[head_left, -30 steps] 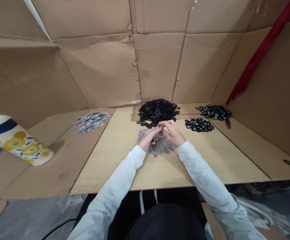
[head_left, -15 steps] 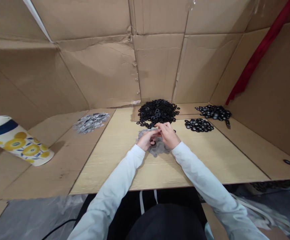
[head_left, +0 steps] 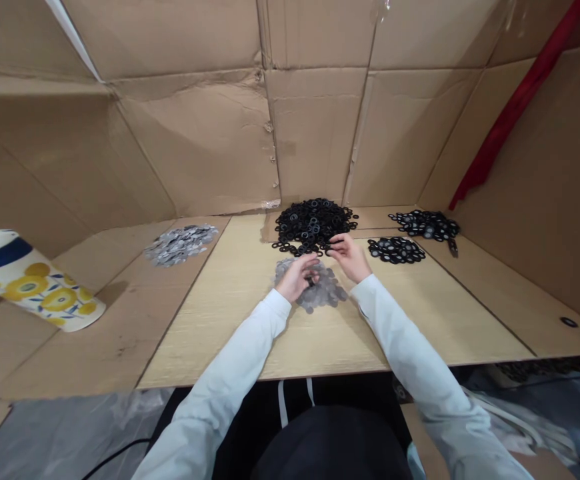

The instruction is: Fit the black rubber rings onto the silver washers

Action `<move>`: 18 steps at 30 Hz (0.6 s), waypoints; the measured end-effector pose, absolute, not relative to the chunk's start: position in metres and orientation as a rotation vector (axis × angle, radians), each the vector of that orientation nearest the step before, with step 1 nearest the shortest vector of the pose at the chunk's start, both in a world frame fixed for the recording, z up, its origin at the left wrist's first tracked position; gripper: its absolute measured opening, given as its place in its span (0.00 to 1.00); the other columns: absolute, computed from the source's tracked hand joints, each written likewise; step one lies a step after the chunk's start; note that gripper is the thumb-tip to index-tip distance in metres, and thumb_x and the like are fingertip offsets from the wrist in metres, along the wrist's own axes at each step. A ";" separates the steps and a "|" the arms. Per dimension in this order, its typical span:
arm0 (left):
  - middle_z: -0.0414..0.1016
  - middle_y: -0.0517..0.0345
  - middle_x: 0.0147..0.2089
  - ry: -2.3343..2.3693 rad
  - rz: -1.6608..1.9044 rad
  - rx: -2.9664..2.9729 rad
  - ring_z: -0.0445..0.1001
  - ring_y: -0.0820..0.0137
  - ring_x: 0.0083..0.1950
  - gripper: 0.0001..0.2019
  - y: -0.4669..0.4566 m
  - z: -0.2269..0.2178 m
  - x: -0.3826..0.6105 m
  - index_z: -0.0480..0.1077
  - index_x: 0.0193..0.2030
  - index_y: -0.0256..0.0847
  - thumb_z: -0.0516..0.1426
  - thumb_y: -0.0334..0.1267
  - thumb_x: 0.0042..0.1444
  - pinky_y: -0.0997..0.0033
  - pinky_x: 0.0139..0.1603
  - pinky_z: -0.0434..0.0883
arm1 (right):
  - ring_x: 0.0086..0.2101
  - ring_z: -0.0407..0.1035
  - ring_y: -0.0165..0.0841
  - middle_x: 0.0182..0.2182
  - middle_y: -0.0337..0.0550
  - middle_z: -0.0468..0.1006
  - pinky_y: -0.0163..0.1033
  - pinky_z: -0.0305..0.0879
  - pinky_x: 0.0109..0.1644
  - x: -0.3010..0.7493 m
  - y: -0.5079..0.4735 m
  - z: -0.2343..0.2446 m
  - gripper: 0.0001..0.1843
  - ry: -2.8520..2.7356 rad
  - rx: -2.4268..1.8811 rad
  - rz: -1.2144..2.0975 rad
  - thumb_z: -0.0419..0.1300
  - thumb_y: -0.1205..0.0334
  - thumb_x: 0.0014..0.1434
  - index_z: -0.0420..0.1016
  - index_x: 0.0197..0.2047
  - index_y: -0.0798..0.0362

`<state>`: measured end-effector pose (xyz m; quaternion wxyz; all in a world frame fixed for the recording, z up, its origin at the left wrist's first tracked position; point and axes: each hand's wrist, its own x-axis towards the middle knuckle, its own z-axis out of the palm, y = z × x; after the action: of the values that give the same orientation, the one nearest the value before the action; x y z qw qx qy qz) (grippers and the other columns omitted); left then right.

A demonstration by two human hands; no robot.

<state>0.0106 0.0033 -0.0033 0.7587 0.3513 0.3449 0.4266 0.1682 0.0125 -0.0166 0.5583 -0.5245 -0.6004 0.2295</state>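
Note:
My left hand (head_left: 296, 279) is over the pile of thin grey translucent discs (head_left: 315, 300) in the middle of the board. Its fingers are curled around a small black ring (head_left: 311, 282), partly hidden by them. My right hand (head_left: 351, 259) is a short way to the right, apart from the left. Its thumb and forefinger are spread at the near edge of the big heap of black rings (head_left: 315, 220), and I see nothing held clearly between them. A loose black ring (head_left: 329, 253) lies at the fingertips.
At left lie a heap of silvery discs (head_left: 183, 245) and a flower-patterned cylinder (head_left: 40, 283). Ringed discs form a near pile (head_left: 397, 250) and a farther pile (head_left: 427, 225) at right. One ring (head_left: 569, 322) sits near the right edge. Cardboard walls (head_left: 320, 133) stand behind.
My hands were together over the grey discs. The right hand has drawn away to the right, to the edge of the black rings, and its fingers have parted. The left has barely moved.

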 end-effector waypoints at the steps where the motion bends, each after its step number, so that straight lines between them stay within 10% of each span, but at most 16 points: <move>1: 0.71 0.51 0.42 0.772 0.987 0.795 0.67 0.77 0.31 0.12 0.004 -0.005 0.011 0.70 0.39 0.36 0.58 0.32 0.45 0.75 0.31 0.68 | 0.28 0.70 0.32 0.26 0.41 0.74 0.41 0.69 0.36 0.178 0.018 -0.020 0.13 -1.341 -1.335 0.537 0.59 0.65 0.46 0.69 0.38 0.55; 7: 0.58 0.46 0.59 0.742 1.130 0.887 0.70 0.67 0.48 0.28 0.012 -0.011 0.007 0.66 0.47 0.40 0.53 0.17 0.35 0.59 0.53 0.67 | 0.22 0.70 0.31 0.21 0.44 0.76 0.39 0.69 0.34 0.215 0.036 -0.040 0.05 -1.347 -1.747 0.511 0.60 0.70 0.45 0.76 0.28 0.59; 12: 0.56 0.46 0.61 0.719 1.126 0.879 0.68 0.62 0.53 0.29 0.011 -0.008 0.006 0.66 0.48 0.42 0.55 0.19 0.36 0.54 0.55 0.66 | 0.39 0.72 0.39 0.29 0.49 0.79 0.44 0.63 0.51 0.212 0.037 -0.037 0.05 -1.448 -1.710 0.398 0.60 0.69 0.46 0.77 0.24 0.55; 18: 0.59 0.50 0.60 0.664 1.172 0.746 0.66 0.62 0.54 0.17 0.008 0.002 0.007 0.67 0.47 0.42 0.56 0.34 0.48 0.51 0.52 0.69 | 0.41 0.71 0.37 0.42 0.49 0.77 0.44 0.67 0.47 0.180 0.020 -0.019 0.19 -1.753 -1.082 0.954 0.62 0.56 0.48 0.76 0.43 0.54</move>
<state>0.0070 0.0083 0.0023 0.7180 0.3373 0.3001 0.5298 0.1804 0.0197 -0.0189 0.4220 -0.4321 -0.7000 0.3811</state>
